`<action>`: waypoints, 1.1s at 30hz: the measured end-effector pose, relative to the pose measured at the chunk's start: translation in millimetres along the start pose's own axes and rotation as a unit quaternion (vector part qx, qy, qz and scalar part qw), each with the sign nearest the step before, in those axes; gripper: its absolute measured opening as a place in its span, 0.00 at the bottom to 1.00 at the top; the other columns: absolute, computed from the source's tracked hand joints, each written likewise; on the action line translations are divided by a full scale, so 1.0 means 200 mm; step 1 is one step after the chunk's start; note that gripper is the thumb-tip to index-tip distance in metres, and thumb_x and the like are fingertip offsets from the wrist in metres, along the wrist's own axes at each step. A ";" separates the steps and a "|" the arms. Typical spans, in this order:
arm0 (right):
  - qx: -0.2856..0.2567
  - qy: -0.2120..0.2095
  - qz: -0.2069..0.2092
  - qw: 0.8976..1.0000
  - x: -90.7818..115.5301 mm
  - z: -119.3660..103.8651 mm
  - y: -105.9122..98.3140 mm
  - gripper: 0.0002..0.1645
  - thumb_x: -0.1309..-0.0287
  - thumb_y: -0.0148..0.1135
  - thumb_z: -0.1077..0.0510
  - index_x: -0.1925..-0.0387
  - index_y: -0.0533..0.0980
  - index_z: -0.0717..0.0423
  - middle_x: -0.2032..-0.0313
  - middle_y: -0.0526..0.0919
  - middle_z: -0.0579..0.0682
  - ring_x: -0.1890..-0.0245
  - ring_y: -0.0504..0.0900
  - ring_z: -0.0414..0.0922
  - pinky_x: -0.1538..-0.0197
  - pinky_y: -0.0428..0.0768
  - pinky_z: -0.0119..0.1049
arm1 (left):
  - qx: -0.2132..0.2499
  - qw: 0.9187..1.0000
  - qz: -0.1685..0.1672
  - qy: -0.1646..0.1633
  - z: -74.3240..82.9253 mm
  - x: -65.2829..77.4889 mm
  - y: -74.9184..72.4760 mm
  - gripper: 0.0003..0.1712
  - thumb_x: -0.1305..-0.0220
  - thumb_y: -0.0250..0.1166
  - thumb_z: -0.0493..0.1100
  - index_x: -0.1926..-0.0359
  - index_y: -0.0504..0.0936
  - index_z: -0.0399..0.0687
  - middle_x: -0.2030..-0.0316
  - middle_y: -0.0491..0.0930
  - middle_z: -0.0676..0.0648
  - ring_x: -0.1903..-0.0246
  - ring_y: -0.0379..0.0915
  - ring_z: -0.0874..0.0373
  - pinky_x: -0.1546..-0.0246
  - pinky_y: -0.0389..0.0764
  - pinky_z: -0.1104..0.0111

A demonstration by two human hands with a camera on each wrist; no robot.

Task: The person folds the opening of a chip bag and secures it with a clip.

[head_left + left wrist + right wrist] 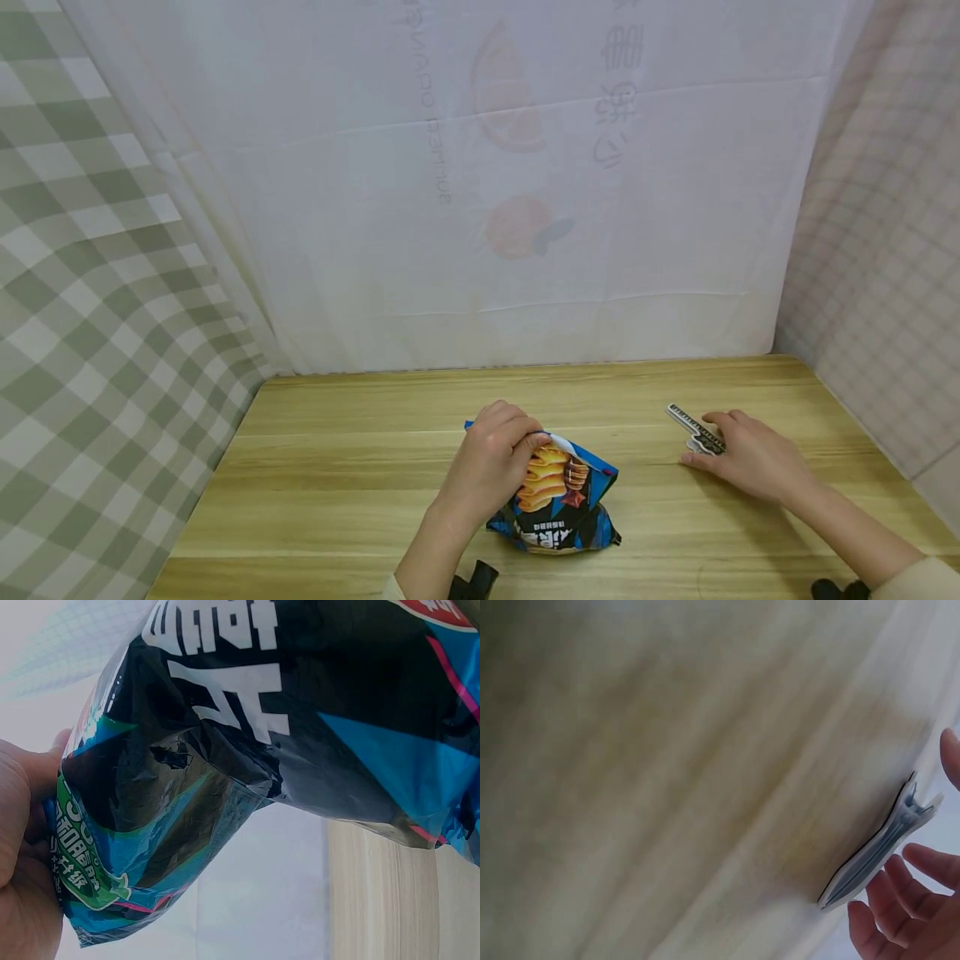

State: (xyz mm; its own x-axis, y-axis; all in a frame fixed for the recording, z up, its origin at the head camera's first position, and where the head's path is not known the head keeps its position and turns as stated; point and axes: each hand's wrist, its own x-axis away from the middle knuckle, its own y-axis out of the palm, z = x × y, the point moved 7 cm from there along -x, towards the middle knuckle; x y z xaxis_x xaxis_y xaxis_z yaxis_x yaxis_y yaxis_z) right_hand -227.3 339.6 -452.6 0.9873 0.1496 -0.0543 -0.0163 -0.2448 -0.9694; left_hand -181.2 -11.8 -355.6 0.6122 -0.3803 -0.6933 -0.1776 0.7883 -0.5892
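Note:
A blue and black snack bag (558,500) with pictures of golden snacks stands on the table, leaning a little. My left hand (487,458) grips its folded top edge, fingers curled over it. In the left wrist view the crinkled snack bag (225,727) fills most of the picture, with the left hand (26,847) at its edge. To the right, a slim black-and-white bag clip (693,427) lies near my right hand (753,454), whose thumb and fingers are spread around its near end. The right wrist view shows the bag clip (877,851) beside the fingertips, with the thumb apart.
The wooden table (337,483) ends at a white cloth (360,250) with faint orange prints. A green checked cloth (112,292) hangs on the left, a pale gridded one (885,250) on the right. Black wrist-camera parts (480,579) show at the bottom.

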 end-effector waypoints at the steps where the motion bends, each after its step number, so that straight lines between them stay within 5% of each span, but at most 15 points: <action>1: -0.003 0.002 -0.010 1.000 -0.01 0.01 0.00 0.56 0.49 0.77 0.29 0.45 0.77 0.77 0.60 0.82 0.63 0.66 0.81 0.52 0.70 0.80 0.50 | 0.000 1.000 0.000 0.000 0.00 0.00 0.00 0.04 0.37 0.76 0.34 0.68 0.88 0.45 0.69 0.83 0.54 0.66 0.78 0.60 0.61 0.79 0.73; 13: -0.069 0.009 -0.105 0.992 -0.06 0.05 0.04 0.46 0.44 0.76 0.34 0.47 0.78 0.74 0.70 0.80 0.47 0.74 0.72 0.43 0.73 0.70 0.37 | -0.005 1.000 -0.003 -0.004 0.00 0.01 0.01 0.04 0.37 0.76 0.35 0.67 0.88 0.45 0.69 0.83 0.53 0.65 0.78 0.60 0.59 0.79 0.74; 22: -0.074 -0.012 -0.101 0.992 -0.06 0.06 0.01 0.36 0.45 0.78 0.36 0.53 0.83 0.63 0.70 0.79 0.44 0.74 0.72 0.42 0.71 0.71 0.36 | 0.002 1.000 -0.001 -0.003 0.00 0.00 0.00 0.04 0.36 0.76 0.35 0.67 0.88 0.45 0.69 0.83 0.54 0.66 0.77 0.60 0.61 0.79 0.74; 33: -0.065 -0.006 -0.103 0.993 -0.05 0.07 -0.04 0.23 0.33 0.69 0.41 0.60 0.86 0.59 0.71 0.83 0.42 0.73 0.74 0.41 0.69 0.73 0.39 | 0.000 1.000 -0.002 0.000 0.00 0.00 0.01 0.04 0.37 0.76 0.35 0.67 0.89 0.44 0.69 0.84 0.53 0.66 0.77 0.60 0.60 0.79 0.73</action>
State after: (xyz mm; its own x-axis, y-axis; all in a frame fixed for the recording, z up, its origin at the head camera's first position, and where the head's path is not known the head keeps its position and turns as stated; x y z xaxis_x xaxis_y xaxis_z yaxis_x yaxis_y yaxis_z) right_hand -239.6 353.4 -447.3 0.9656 0.2198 0.1393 0.2077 -0.3283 -0.9215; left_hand -181.8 -11.0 -356.1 0.6137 -0.3837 -0.6900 -0.1745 0.7864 -0.5926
